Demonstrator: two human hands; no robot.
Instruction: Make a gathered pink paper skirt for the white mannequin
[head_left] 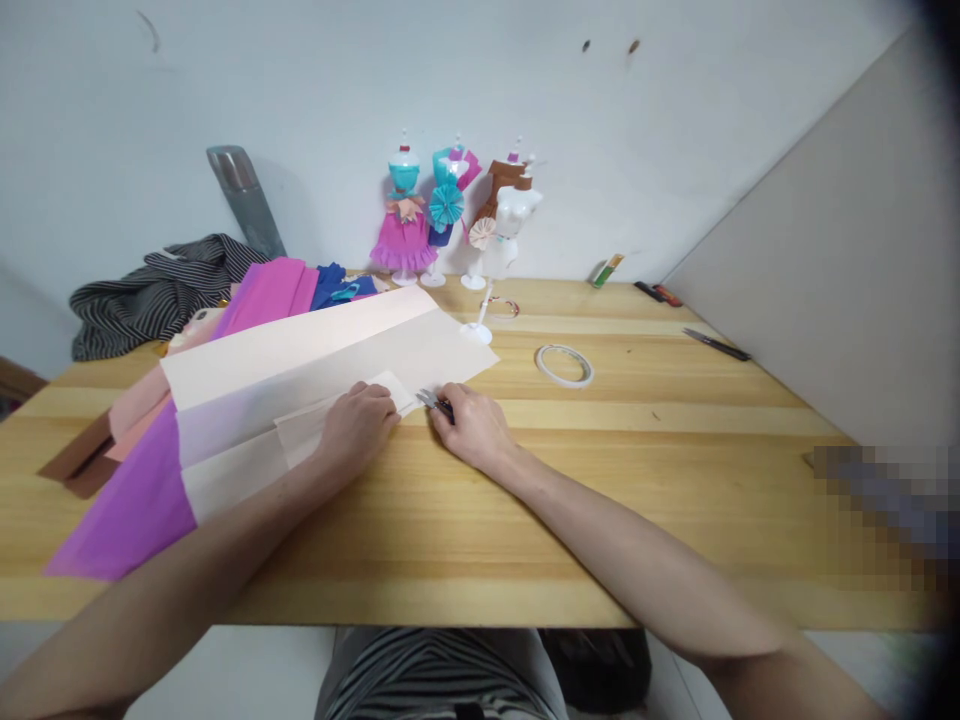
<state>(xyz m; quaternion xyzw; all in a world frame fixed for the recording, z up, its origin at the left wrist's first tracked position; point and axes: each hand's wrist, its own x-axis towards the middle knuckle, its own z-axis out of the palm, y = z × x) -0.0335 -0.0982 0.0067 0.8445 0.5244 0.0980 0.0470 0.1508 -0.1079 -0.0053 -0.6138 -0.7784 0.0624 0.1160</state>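
Observation:
My right hand is closed round the dark handles of small scissors, whose silver blades point left at the edge of the paper. Fingers of my left hand are bent over a folded cream crepe paper strip, pressing it near the table's middle. Beneath and behind that strip lies a large cream crepe paper sheet, spread to the left with fold lines across it. A purple paper sheet sticks out under its left end. My fingers cover part of the strip.
Small mannequins in paper outfits stand along the wall; a bare white one is nearest. A tape roll, a utility knife and a glue stick lie right. Striped cloth and a grey bottle are back left.

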